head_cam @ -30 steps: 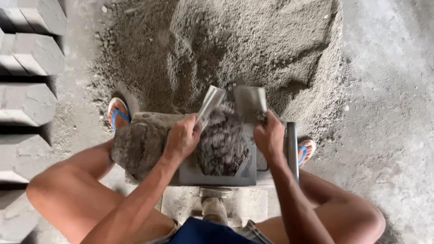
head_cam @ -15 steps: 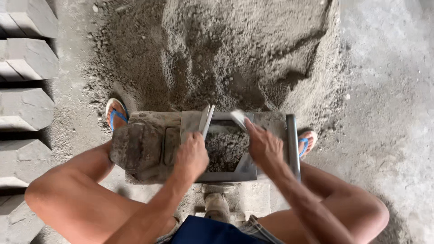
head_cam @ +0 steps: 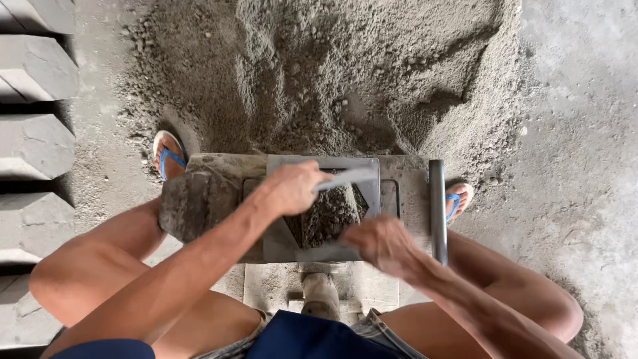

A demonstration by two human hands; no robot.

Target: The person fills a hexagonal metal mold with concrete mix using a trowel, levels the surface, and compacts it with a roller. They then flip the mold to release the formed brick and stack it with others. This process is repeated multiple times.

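Head view: the person squats over a grey metal block mould [head_cam: 392, 193] set on a low stand, which sits at 6 o'clock from a broad heap of damp grey sand-cement mix [head_cam: 319, 73]. The mould's open cavity holds dark mix [head_cam: 329, 216].

The left hand [head_cam: 292, 188] is curled shut around one end of a flat metal scraper [head_cam: 345, 178], which lies across the top of the cavity and points toward 3 o'clock. The right hand [head_cam: 379, 242] is blurred at the mould's near edge, at about 5 o'clock from the cavity; its fingers rest on a second flat metal strip [head_cam: 319, 252] along that edge, but whether they are closed round it cannot be told.

A lump of mix [head_cam: 196, 203] sits on the stand at 9 o'clock from the mould, just under the left forearm. An upright metal lever bar [head_cam: 436, 209] runs along the mould's 3 o'clock side.

Blue-strapped sandals show at 10 o'clock [head_cam: 169, 156] and at 3 o'clock [head_cam: 457, 198] from the mould. Finished grey concrete blocks [head_cam: 36, 143] are lined up along the frame's 9 o'clock edge on the concrete floor [head_cam: 585, 133].
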